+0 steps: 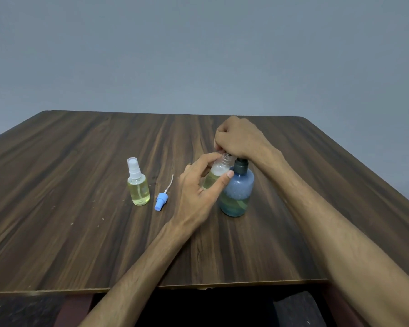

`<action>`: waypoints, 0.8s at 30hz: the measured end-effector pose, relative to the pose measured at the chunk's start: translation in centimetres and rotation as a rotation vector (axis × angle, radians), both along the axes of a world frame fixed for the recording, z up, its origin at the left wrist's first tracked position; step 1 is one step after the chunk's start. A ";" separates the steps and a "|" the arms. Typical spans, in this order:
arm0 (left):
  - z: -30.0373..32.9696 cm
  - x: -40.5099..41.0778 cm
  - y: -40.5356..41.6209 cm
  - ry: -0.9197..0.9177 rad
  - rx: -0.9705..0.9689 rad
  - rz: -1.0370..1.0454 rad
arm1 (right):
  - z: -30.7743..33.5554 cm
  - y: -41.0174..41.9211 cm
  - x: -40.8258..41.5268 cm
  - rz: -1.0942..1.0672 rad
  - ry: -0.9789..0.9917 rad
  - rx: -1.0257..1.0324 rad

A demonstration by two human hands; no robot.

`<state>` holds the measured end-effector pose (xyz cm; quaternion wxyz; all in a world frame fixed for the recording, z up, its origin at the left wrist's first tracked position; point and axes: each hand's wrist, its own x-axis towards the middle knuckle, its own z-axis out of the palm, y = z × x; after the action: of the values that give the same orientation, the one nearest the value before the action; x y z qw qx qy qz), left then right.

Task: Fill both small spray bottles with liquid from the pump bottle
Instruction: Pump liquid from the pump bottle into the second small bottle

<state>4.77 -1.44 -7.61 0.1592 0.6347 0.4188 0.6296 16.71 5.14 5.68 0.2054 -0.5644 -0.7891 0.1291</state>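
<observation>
My left hand (200, 190) grips a small clear bottle (219, 167) with its cap off, tilted, its open neck up under the pump head. It holds yellowish liquid low down. My right hand (240, 138) is closed over the top of the blue pump bottle (237, 192), hiding the nozzle. The pump bottle stands on the table and shows liquid only in its lower part. A second small spray bottle (138, 182) with a white sprayer stands upright to the left, with yellow liquid in it. A blue spray cap (161, 201) with its thin tube lies on the table between them.
The dark wooden table (80, 232) reaches to a plain grey wall. Its front edge runs just above my lap. Small pale crumbs dot the left side of the table.
</observation>
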 end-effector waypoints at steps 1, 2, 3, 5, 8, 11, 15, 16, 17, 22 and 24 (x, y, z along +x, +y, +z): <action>0.0 0.0 0.1 -0.004 -0.003 -0.004 | -0.1 -0.1 -0.1 0.003 -0.017 -0.028; 0.0 0.0 0.1 -0.003 -0.004 -0.003 | -0.1 -0.1 -0.2 0.004 -0.026 -0.036; 0.0 0.0 0.1 0.001 -0.003 -0.001 | 0.0 -0.1 -0.2 0.002 -0.025 -0.028; -0.1 0.0 0.1 0.003 0.001 0.000 | 0.2 -0.1 0.0 -0.004 0.001 0.006; 0.0 0.1 0.0 0.005 0.008 -0.005 | 0.2 0.1 0.2 0.000 0.013 -0.008; 0.1 0.1 -0.1 -0.006 0.004 -0.006 | -0.2 0.1 -0.1 0.001 -0.016 -0.039; 0.0 0.0 0.0 0.010 0.003 -0.001 | 0.1 0.2 0.0 -0.012 0.023 0.059; 0.0 0.0 0.0 0.013 0.006 0.002 | 0.0 0.2 0.0 -0.013 0.021 0.048; 0.0 -0.1 0.0 0.012 0.006 0.001 | -0.1 0.2 0.0 -0.013 0.006 0.018; 0.1 -0.1 -0.1 0.014 0.002 0.003 | 0.1 0.0 -0.2 -0.025 -0.007 0.021; 0.1 0.0 -0.2 0.021 0.005 0.006 | 0.3 0.1 0.0 -0.031 0.031 0.053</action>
<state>4.75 -1.59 -7.48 0.1509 0.6405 0.4208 0.6244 16.74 5.21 5.96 0.2345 -0.5687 -0.7802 0.1138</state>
